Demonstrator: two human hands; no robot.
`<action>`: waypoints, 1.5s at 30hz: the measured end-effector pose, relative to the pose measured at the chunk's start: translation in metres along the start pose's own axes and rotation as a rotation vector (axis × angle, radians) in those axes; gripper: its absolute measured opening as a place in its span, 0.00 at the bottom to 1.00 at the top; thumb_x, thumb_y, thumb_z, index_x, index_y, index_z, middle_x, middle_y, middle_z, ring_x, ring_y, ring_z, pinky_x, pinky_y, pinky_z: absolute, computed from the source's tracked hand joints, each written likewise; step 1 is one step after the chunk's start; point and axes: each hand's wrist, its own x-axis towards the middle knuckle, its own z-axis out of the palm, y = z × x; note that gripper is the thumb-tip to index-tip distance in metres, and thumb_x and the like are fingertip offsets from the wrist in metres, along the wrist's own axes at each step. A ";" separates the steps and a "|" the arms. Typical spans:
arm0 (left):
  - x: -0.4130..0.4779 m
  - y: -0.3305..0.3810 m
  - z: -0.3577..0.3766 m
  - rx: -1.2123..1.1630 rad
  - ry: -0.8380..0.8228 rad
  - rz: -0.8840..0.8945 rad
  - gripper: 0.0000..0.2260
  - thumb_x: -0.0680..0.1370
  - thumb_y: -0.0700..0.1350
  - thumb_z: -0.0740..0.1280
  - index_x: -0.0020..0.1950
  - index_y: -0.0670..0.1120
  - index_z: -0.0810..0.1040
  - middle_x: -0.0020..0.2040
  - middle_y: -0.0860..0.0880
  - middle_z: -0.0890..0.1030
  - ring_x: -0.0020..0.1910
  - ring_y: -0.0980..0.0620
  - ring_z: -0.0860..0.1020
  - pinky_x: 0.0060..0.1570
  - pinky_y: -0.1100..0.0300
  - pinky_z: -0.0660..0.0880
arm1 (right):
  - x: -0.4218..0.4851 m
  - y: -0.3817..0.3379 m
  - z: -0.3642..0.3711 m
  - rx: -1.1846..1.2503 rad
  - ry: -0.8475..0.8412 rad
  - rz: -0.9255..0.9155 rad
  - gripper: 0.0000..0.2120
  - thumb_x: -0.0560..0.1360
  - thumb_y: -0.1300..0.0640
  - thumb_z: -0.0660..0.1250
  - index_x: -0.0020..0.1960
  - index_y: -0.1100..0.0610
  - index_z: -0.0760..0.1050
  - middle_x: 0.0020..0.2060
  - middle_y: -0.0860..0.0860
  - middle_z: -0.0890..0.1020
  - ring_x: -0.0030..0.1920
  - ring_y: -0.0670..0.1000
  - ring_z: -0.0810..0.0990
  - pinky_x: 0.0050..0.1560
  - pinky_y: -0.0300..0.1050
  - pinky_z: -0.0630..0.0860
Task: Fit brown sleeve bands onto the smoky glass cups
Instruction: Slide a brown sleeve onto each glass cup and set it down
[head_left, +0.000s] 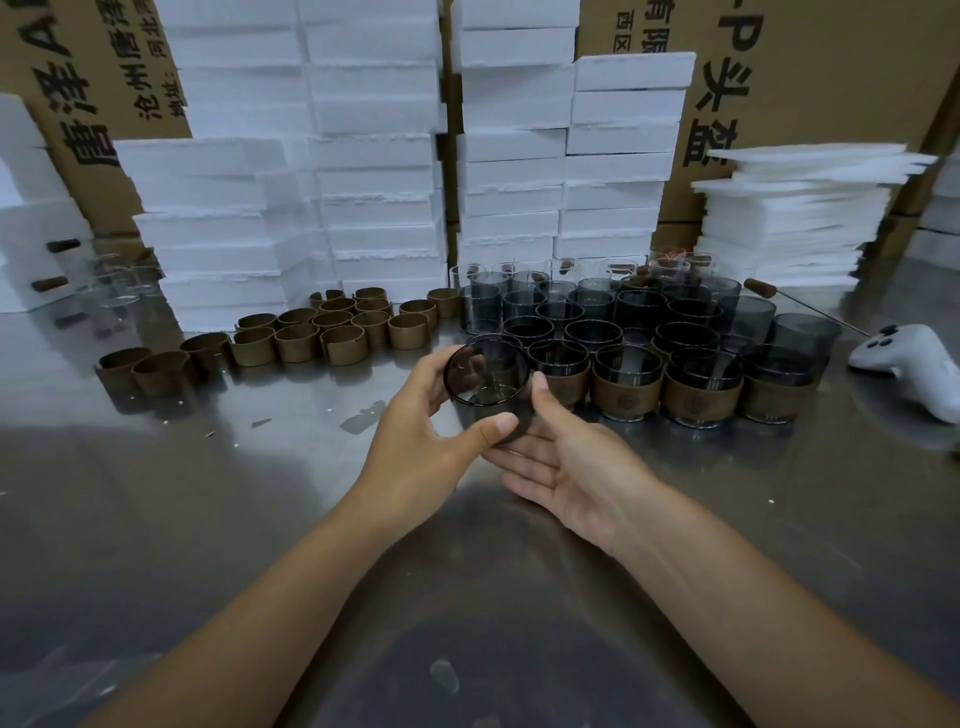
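Both hands hold one bare smoky glass cup (487, 375) above the steel table, tilted with its mouth toward me. My left hand (426, 431) grips it, fingers over the rim's left side and thumb under its lower edge. My right hand (566, 462) lies palm up beneath and right of it, thumb against its right wall. Several loose brown sleeve bands (332, 332) stand in rows at left. Several bare smoky cups (597, 312) are stacked at centre right. In front of them stand cups with brown bands fitted (628, 392).
The steel table (260, 493) carries small scraps of debris near the middle. White foam blocks (374, 182) and cardboard boxes form a wall behind. Foam sheets (795, 218) are piled at back right. A white handheld controller (909, 364) lies at the right edge. Clear glasses (119, 286) stand at back left.
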 end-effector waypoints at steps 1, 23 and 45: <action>0.000 0.000 0.000 0.007 0.000 0.003 0.24 0.64 0.53 0.73 0.59 0.59 0.71 0.57 0.60 0.79 0.60 0.66 0.75 0.59 0.70 0.69 | 0.000 0.000 0.000 0.019 0.013 -0.011 0.20 0.77 0.43 0.62 0.54 0.59 0.79 0.43 0.54 0.86 0.43 0.48 0.85 0.40 0.40 0.79; -0.001 0.005 0.007 -0.248 -0.021 -0.058 0.21 0.66 0.49 0.72 0.57 0.55 0.74 0.52 0.62 0.82 0.57 0.62 0.79 0.51 0.72 0.73 | -0.003 -0.005 0.006 0.284 -0.211 -0.055 0.16 0.79 0.48 0.57 0.57 0.57 0.76 0.51 0.54 0.80 0.55 0.52 0.77 0.67 0.55 0.68; 0.002 -0.003 0.000 -0.116 -0.060 0.041 0.22 0.69 0.47 0.71 0.62 0.56 0.70 0.57 0.66 0.79 0.62 0.64 0.74 0.59 0.72 0.68 | 0.000 -0.002 0.001 0.020 -0.080 0.045 0.23 0.78 0.41 0.58 0.55 0.59 0.78 0.45 0.55 0.84 0.41 0.47 0.84 0.58 0.46 0.70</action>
